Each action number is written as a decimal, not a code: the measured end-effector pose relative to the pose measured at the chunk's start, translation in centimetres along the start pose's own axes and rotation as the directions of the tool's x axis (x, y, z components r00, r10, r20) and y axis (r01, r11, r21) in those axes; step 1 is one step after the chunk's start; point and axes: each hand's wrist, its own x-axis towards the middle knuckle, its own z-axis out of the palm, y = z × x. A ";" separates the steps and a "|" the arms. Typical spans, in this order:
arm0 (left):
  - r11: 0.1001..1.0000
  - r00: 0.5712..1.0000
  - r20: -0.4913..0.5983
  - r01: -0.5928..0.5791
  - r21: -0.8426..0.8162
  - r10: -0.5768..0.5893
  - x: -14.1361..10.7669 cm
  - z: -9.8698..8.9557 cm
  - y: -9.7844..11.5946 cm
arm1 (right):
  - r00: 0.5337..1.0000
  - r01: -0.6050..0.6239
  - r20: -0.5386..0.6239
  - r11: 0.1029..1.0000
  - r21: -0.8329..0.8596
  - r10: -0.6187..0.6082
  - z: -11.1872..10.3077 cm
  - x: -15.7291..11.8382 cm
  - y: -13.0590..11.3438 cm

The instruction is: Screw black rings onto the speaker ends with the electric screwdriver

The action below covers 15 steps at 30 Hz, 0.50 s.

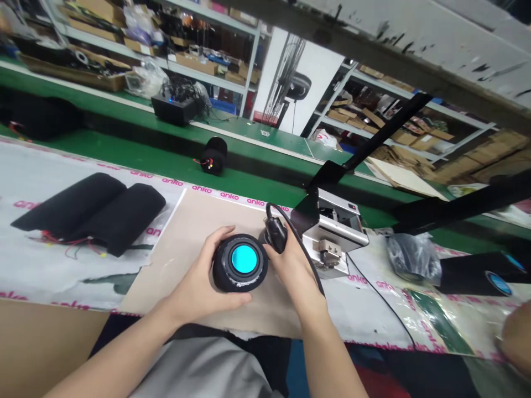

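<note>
A round black speaker-like cylinder (244, 260) with a shiny blue disc on its end stands over the beige board (166, 268). My left hand (207, 279) is wrapped round its left side, thumb along the near edge. On the right, my right hand (290, 260) grips a black corded tool (275, 234), whose tip is hard to make out beside the cylinder. The tool's cable loops over that hand and wrist. Just beyond it stands a metal machine (338, 229).
Black fabric-covered pieces (93, 210) with red wires lie at the left. A black cylinder (214, 156) stands on the green conveyor (257, 188). A plastic bag (415, 258) and black tubes (473, 275) are right, near someone's arm (516, 337).
</note>
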 end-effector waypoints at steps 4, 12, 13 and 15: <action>0.999 0.997 0.059 0.045 -0.001 -0.045 0.5 -0.5 0.8 | 0.995 -0.096 -0.001 0.992 0.076 0.097 -1.9 -0.5 -0.4; 0.999 1.000 0.027 0.011 -0.043 -0.010 0.6 1.0 1.1 | 0.876 0.207 0.344 0.906 0.368 -0.339 -8.4 -2.2 -4.6; 0.999 1.000 0.024 0.008 -0.053 -0.006 0.5 1.3 1.1 | 0.843 0.226 0.400 0.912 0.344 -0.360 -8.7 -2.1 -5.1; 0.998 1.000 0.013 0.011 -0.061 -0.010 0.3 1.9 1.1 | 0.807 0.235 0.481 0.934 0.269 -0.341 -8.9 -1.9 -5.7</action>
